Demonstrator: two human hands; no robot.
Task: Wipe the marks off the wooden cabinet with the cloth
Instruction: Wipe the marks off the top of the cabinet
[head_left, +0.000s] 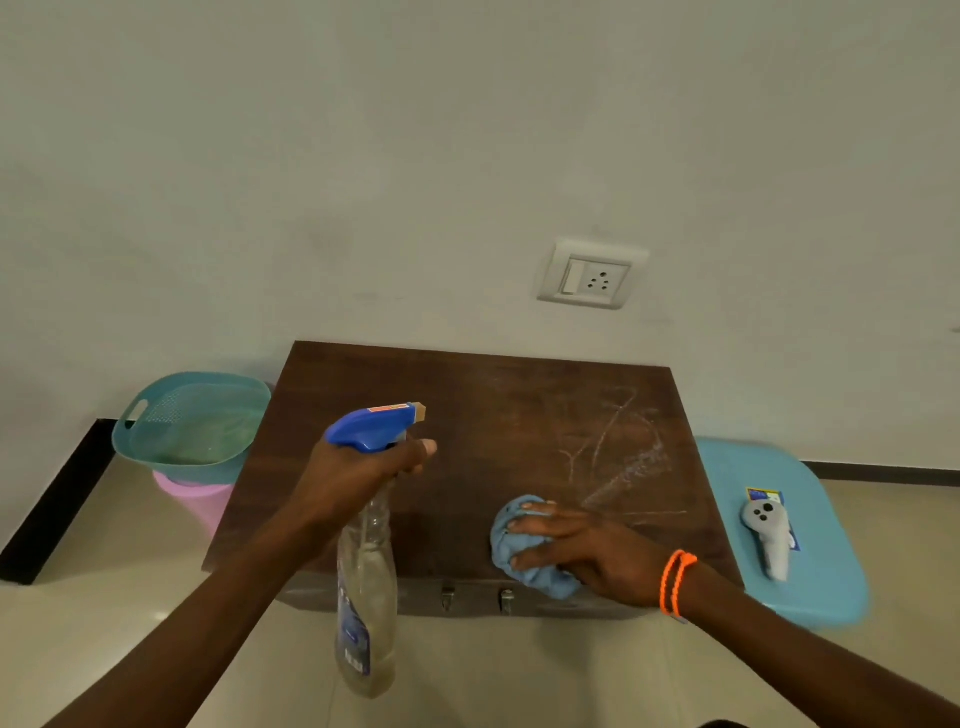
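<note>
Item: left hand (374, 462), curled round the neck of the spray bottle (366, 561), nozzle aimed right over the wooden cabinet (395, 499).
Item: right hand (582, 551), fingers spread flat, pressing the bunched cloth (524, 556) near the front edge.
Item: chalky marks (618, 452), just beyond the cloth; whether they were wetted I could not tell.
Step, I judged: spraying. Next: sweep the cloth up-right.

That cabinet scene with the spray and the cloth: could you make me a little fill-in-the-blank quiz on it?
1. The left hand grips a spray bottle with a ____ trigger head.
2. The right hand presses a blue ____ onto the wooden cabinet.
3. The chalky marks lie on the cabinet's ____ half.
4. On the right wrist is an ____ bracelet.

Missing words: blue; cloth; right; orange
</note>
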